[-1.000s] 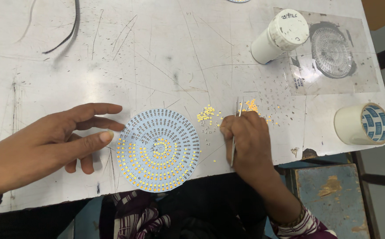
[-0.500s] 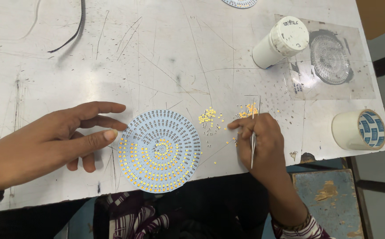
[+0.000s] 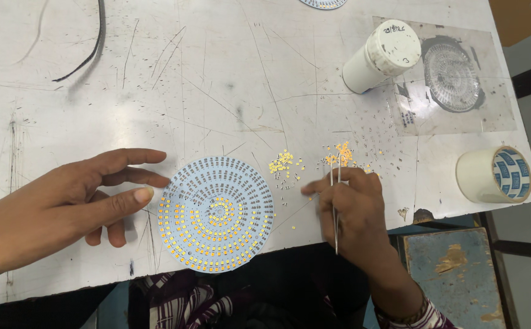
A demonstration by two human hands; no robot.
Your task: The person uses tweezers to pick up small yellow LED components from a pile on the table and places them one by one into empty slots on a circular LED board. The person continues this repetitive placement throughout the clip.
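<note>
A round white circuit board with rings of small yellow chips lies near the table's front edge. My left hand rests flat on the table, its fingertips touching the board's left rim. My right hand holds thin metal tweezers, whose tips point at a small pile of loose yellow chips. A second pile of chips lies just right of the board.
The scratched white table carries a white cylindrical container on its side, a clear round lens on a plastic sheet, a tape roll at the right edge and a black cable. A blue stool stands below.
My right hand has shifted right, from beside the board to the right-hand chip pile, turning the tweezers so their tips point up at the chips. The left hand has stayed in place.
</note>
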